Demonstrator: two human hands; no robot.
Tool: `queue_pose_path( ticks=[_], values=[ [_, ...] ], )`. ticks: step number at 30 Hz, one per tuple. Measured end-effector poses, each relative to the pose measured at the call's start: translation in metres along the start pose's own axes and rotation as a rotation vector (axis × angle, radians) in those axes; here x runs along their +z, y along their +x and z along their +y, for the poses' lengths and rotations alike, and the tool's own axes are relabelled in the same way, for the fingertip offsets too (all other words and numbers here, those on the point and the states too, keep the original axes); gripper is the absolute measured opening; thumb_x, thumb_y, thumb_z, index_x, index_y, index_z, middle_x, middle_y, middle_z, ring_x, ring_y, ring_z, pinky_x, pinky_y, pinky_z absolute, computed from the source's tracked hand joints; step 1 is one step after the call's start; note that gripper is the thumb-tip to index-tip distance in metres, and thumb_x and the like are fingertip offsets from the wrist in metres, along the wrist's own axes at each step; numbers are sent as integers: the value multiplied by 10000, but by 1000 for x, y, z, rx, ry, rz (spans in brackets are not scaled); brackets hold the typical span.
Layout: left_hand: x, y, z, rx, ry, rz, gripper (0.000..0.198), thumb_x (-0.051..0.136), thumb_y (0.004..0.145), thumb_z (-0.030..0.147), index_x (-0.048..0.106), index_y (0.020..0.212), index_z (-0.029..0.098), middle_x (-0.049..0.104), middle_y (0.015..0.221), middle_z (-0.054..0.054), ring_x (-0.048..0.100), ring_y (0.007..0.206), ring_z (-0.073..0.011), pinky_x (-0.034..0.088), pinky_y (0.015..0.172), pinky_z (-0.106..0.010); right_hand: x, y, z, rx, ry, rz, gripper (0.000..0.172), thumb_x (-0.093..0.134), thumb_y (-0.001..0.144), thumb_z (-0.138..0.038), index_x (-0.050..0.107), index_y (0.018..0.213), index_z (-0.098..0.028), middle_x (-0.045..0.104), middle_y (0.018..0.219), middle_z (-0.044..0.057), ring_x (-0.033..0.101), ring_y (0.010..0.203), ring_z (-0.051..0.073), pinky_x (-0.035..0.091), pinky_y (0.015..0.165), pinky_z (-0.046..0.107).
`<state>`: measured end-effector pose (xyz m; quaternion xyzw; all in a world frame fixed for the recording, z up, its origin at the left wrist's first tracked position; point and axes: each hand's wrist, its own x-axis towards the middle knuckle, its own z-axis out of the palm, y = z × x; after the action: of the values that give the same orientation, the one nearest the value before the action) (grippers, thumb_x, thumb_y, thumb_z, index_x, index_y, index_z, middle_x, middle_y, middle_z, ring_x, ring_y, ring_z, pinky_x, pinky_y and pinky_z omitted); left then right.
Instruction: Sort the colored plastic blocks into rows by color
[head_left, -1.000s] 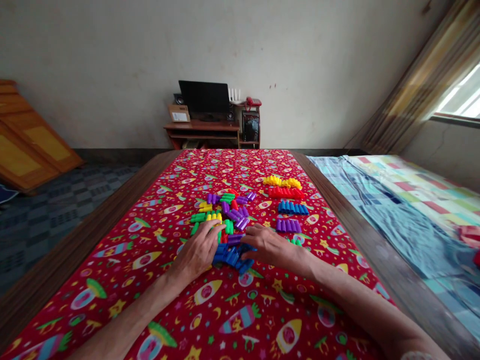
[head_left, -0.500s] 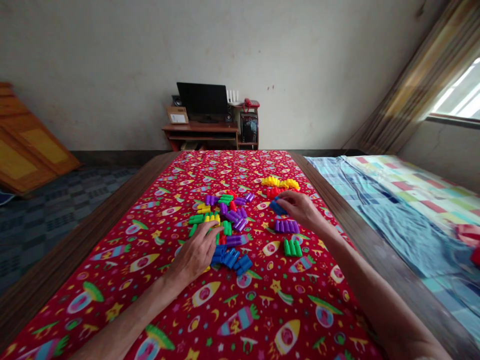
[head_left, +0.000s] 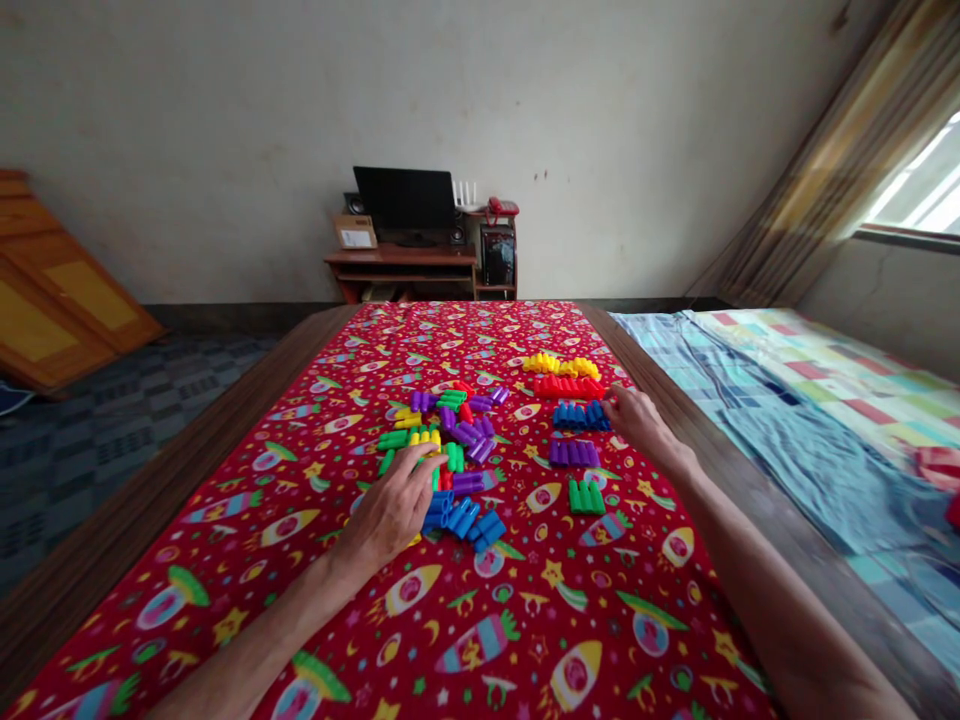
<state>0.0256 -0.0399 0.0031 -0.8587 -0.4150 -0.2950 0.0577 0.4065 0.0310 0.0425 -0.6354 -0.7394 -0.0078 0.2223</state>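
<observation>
On the red rocket-print cloth (head_left: 480,620) lies a mixed pile of coloured plastic blocks (head_left: 457,425), with several loose blue ones (head_left: 469,520) at its near side. To the right lie sorted rows: yellow (head_left: 562,364), red (head_left: 570,386), blue (head_left: 577,415), purple (head_left: 574,452) and green (head_left: 585,496). My left hand (head_left: 390,505) rests flat on the pile's near left side, fingers stretched over green and yellow blocks. My right hand (head_left: 637,420) is at the right end of the blue row, fingers drawn together on the end block.
The cloth covers a table with bare wooden edges (head_left: 187,455). A bed with a checked sheet (head_left: 810,420) runs along the right. A desk with a monitor (head_left: 409,200) stands at the far wall, a wooden panel (head_left: 60,300) leans at the left, and a curtain (head_left: 840,170) hangs at the right.
My right hand left the loose blue blocks near the pile, carried a blue block across to the sorted rows and now sits at the blue row's right end. My left hand barely moved.
</observation>
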Motion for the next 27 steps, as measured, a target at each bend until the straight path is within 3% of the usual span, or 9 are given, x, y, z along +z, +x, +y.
queue_pose_path(
  ticks=[13,18,22,27],
  values=[
    [-1,0,0,13,23,-19,346,306,975,145,571,1198,141,563,1200,-130,572,1134,-242,510,995,-410,-4,-5,-6,18,-114,-51,222,421,887,-190,568,724,-157,539,601,30,375,516,120,235,532,273],
    [-2,0,1,6,25,-17,347,302,978,154,582,1181,132,574,1183,-136,585,1116,-242,517,980,-400,-17,-2,-16,31,-118,56,220,457,893,-211,593,730,-153,551,591,26,374,503,113,210,530,275],
    [-2,0,1,-8,18,-25,347,309,978,164,576,1199,150,575,1196,-131,576,1141,-247,513,987,-404,-21,-14,-58,-210,95,43,228,471,924,-214,603,751,-148,591,635,22,449,532,102,267,540,243],
    [-1,-1,0,-5,18,-36,351,296,987,170,558,1218,134,565,1208,-143,555,1175,-257,497,1013,-433,-3,-55,-134,-759,220,-233,167,525,959,-276,630,921,-152,660,862,63,577,754,136,399,659,238]
  ],
)
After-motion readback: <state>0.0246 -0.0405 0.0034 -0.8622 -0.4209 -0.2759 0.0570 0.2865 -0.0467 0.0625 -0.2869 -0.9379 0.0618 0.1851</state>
